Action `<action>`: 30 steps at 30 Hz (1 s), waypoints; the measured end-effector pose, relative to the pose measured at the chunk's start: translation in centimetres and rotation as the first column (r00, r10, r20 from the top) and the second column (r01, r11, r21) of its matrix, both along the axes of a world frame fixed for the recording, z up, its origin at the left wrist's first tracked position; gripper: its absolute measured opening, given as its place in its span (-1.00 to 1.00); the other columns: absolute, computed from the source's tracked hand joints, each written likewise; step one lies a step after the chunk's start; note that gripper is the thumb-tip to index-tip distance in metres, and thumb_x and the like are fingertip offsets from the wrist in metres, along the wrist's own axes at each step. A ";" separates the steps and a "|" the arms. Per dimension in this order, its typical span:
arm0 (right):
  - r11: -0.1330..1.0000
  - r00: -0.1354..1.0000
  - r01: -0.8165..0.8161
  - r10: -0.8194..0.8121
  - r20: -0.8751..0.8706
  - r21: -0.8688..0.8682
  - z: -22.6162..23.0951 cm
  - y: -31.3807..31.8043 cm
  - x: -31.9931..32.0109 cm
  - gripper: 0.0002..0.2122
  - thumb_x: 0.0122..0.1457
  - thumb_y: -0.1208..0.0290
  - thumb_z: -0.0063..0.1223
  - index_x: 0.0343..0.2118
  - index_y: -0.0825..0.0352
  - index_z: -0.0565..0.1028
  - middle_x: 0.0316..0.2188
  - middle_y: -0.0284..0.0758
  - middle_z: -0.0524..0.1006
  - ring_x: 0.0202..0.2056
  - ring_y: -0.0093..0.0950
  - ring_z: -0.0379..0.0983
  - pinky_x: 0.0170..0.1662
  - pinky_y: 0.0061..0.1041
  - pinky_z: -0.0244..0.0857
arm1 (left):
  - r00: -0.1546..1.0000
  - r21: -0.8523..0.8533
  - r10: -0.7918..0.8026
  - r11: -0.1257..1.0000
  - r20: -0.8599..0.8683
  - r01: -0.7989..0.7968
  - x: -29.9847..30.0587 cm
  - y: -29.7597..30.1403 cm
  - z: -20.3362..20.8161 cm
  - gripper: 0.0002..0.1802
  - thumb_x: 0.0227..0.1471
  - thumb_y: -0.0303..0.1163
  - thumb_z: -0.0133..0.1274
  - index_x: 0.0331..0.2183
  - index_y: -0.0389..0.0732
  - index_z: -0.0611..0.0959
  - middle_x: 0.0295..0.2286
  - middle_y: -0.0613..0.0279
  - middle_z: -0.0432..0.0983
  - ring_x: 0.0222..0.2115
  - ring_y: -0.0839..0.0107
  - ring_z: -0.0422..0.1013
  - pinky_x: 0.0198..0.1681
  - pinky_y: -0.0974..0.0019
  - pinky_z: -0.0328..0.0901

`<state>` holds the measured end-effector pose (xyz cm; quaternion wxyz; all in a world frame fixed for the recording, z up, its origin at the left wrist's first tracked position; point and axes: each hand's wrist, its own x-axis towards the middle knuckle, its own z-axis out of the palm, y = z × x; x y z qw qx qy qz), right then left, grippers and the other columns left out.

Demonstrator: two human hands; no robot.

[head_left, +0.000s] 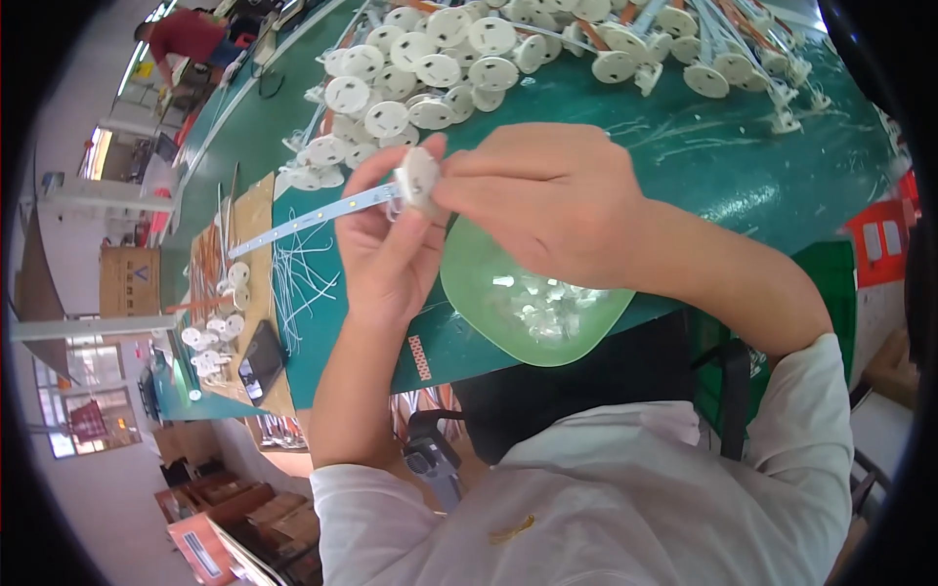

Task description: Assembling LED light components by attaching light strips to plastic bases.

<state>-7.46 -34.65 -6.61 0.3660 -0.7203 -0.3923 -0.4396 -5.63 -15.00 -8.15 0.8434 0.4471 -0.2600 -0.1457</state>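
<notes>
My left hand (pixel 383 244) holds a small white round plastic part (pixel 420 176) that is joined to a long thin white strip (pixel 313 217) sticking out to the left. My right hand (pixel 547 200) comes in from the right and pinches the same round part with its fingertips. Both hands work above a pale green bowl (pixel 469 293) that holds several small clear pieces. Thin white wires hang from the part between my fingers.
A large heap of white round parts (pixel 430 68) with strips lies on the green table (pixel 733 166) behind my hands. Loose white wires (pixel 303 273), a cardboard sheet (pixel 256 210) and a dark phone (pixel 260 359) sit to the left. A person in red (pixel 186 37) stands far off.
</notes>
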 end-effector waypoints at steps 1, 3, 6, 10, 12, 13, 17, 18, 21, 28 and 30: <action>1.000 1.000 0.014 -0.014 -0.005 0.009 -0.2 -0.1 0.1 -0.76 -0.17 0.67 0.22 -0.35 0.36 0.61 -0.42 -0.26 0.60 -0.46 -0.34 0.54 -0.44 -0.49 0.43 | 1.000 -0.035 0.021 0.999 -0.013 -0.022 0.1 0.0 0.1 -0.43 0.06 -0.52 0.15 0.10 -0.27 0.34 0.10 -0.18 0.30 0.09 0.05 0.33 0.17 0.03 0.24; 0.995 0.994 -0.096 0.097 -0.049 0.032 -0.4 -0.1 0.4 -0.73 -0.21 0.67 0.20 -0.34 0.33 0.61 -0.39 -0.28 0.59 -0.42 -0.34 0.55 -0.41 -0.47 0.44 | 0.999 -0.057 0.042 0.997 -0.003 -0.042 0.2 0.1 0.2 -0.43 0.08 -0.49 0.15 0.10 -0.25 0.34 0.11 -0.14 0.30 0.10 0.07 0.32 0.17 0.04 0.25; 0.991 0.993 -0.108 0.112 -0.050 0.075 -0.4 -0.2 0.5 -0.77 -0.15 0.66 0.19 -0.35 0.30 0.62 -0.40 -0.31 0.60 -0.41 -0.36 0.56 -0.41 -0.47 0.44 | 0.999 -0.125 -0.017 0.992 -0.041 0.012 0.0 0.1 0.1 -0.42 0.07 -0.47 0.16 0.10 -0.24 0.34 0.11 -0.13 0.30 0.09 0.11 0.34 0.16 0.08 0.27; 0.990 0.982 -0.119 0.129 -0.139 0.075 -0.2 -0.3 0.2 -0.83 -0.09 0.62 0.21 -0.39 0.28 0.62 -0.43 -0.32 0.60 -0.45 -0.38 0.56 -0.44 -0.48 0.44 | 0.999 -0.104 -0.025 0.994 -0.028 0.022 0.1 0.3 0.1 -0.41 0.07 -0.47 0.17 0.11 -0.23 0.34 0.12 -0.12 0.30 0.08 0.15 0.35 0.14 0.13 0.29; 0.995 0.986 -0.069 0.079 -0.150 0.073 -0.2 -0.3 0.1 -0.90 -0.06 0.58 0.23 -0.44 0.28 0.60 -0.47 -0.33 0.60 -0.50 -0.38 0.55 -0.48 -0.49 0.42 | 0.999 -0.079 -0.046 0.996 0.009 0.047 0.4 0.3 -0.2 -0.41 0.06 -0.48 0.17 0.11 -0.23 0.34 0.12 -0.15 0.29 0.06 0.17 0.37 0.13 0.14 0.29; 0.995 0.985 -0.069 0.079 -0.150 0.075 -0.2 -0.2 0.1 -0.90 -0.06 0.58 0.23 -0.44 0.28 0.60 -0.47 -0.33 0.60 -0.50 -0.38 0.55 -0.48 -0.49 0.42 | 0.999 -0.077 -0.046 0.996 0.008 0.047 0.3 0.2 -0.1 -0.41 0.06 -0.48 0.17 0.11 -0.23 0.34 0.12 -0.15 0.29 0.06 0.17 0.37 0.13 0.14 0.29; 0.998 0.993 -0.002 0.010 -0.120 0.068 -0.5 0.1 0.0 -0.90 -0.10 0.58 0.25 -0.47 0.28 0.58 -0.50 -0.32 0.60 -0.53 -0.36 0.54 -0.50 -0.50 0.42 | 1.000 -0.057 0.005 0.998 -0.021 -0.006 -0.1 -0.1 0.0 -0.43 0.07 -0.52 0.14 0.10 -0.26 0.34 0.11 -0.19 0.29 0.06 0.18 0.37 0.12 0.14 0.31; 0.998 0.993 0.016 -0.009 -0.115 0.057 -0.6 0.2 0.1 -0.89 -0.10 0.58 0.25 -0.47 0.28 0.57 -0.50 -0.32 0.59 -0.52 -0.36 0.54 -0.50 -0.50 0.42 | 0.999 -0.069 0.009 0.998 -0.051 -0.013 -0.2 -0.1 0.0 -0.44 0.08 -0.53 0.13 0.10 -0.27 0.34 0.10 -0.20 0.29 0.05 0.18 0.38 0.13 0.12 0.31; 0.999 0.989 -0.009 0.015 -0.148 0.041 -0.6 0.1 0.3 -0.88 -0.10 0.59 0.25 -0.45 0.29 0.57 -0.48 -0.32 0.60 -0.52 -0.36 0.55 -0.49 -0.50 0.43 | 0.998 -0.040 0.031 0.999 -0.056 -0.033 -0.1 -0.2 0.1 -0.47 0.10 -0.53 0.11 0.09 -0.30 0.34 0.09 -0.20 0.30 0.04 0.17 0.39 0.14 0.08 0.31; 0.998 0.964 -0.043 0.052 -0.260 0.040 -0.1 -0.3 0.5 -0.85 -0.09 0.58 0.26 -0.40 0.29 0.57 -0.40 -0.32 0.60 -0.49 -0.39 0.55 -0.48 -0.52 0.43 | 0.998 -0.032 0.046 0.998 -0.052 -0.047 0.0 -0.1 0.6 -0.49 0.11 -0.51 0.10 0.08 -0.33 0.35 0.07 -0.22 0.32 0.03 0.13 0.40 0.15 0.03 0.30; 1.000 0.970 -0.017 0.016 -0.241 -0.002 -0.1 -0.3 0.4 -0.83 -0.11 0.57 0.27 -0.39 0.28 0.57 -0.39 -0.32 0.61 -0.48 -0.38 0.56 -0.47 -0.51 0.44 | 0.997 -0.073 0.005 0.997 -0.083 -0.011 0.0 0.0 0.3 -0.49 0.11 -0.52 0.09 0.08 -0.33 0.35 0.07 -0.22 0.32 0.02 0.12 0.40 0.15 0.03 0.31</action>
